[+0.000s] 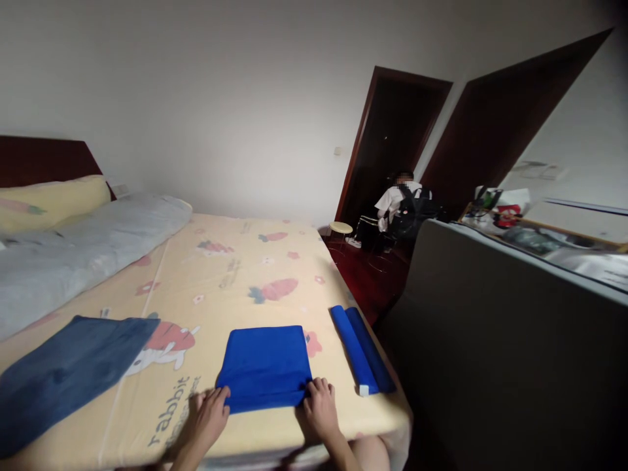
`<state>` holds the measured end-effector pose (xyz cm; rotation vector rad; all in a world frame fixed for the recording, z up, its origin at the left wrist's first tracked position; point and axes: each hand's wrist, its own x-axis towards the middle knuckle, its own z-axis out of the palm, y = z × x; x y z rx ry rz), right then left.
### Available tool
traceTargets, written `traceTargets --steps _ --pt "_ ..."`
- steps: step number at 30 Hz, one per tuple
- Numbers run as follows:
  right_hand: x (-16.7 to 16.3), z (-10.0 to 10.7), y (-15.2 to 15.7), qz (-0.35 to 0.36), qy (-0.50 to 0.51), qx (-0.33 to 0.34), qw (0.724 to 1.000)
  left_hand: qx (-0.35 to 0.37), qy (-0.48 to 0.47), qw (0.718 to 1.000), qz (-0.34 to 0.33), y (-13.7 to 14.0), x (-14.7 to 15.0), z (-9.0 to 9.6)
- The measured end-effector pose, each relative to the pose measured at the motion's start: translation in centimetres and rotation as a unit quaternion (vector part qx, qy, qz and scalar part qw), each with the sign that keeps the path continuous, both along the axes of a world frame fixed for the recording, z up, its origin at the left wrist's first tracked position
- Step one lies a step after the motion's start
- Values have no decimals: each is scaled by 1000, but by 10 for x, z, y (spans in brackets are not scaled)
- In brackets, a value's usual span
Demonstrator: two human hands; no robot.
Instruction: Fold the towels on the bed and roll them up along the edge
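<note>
A bright blue cloth [267,356] lies as a flat rectangle on the bed, its near edge turned over into a narrow band. My left hand [212,409] grips the near left corner with curled fingers. At the near right corner, my right hand [321,402] pinches the same band. Beside it on the right lie two rolled cloths, a bright blue roll [354,350] with a small white tag at its near end and a darker blue roll [373,353]. A grey-blue cloth [69,373] is spread flat to the left.
The bed [196,340] has a cream sheet printed with carrots and rabbits. A grey quilt [98,242] and a yellow pillow [59,199] lie far left. A dark panel [490,353] stands close on the right. Beyond the bed, a person [392,199] sits near a stool [340,227].
</note>
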<state>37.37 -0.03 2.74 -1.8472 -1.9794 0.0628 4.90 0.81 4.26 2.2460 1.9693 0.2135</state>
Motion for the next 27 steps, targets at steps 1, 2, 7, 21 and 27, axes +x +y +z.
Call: traceTargets --steps 1,2,7,21,27 --pt "-6 -2 3 -20 -5 15 1000 10 22 1000 11 3 6 -4" --pt "-13 -5 5 -29 -5 33 999 26 41 999 16 5 13 -9" --pt "-61 -20 3 148 17 39 988 94 -2 985 -146 6 63 -38" --pt "-45 -9 2 114 12 -56 992 165 32 981 -100 6 24 -60" --pt "-74 -5 17 136 35 -87 986 125 13 981 -147 18 62 -46"
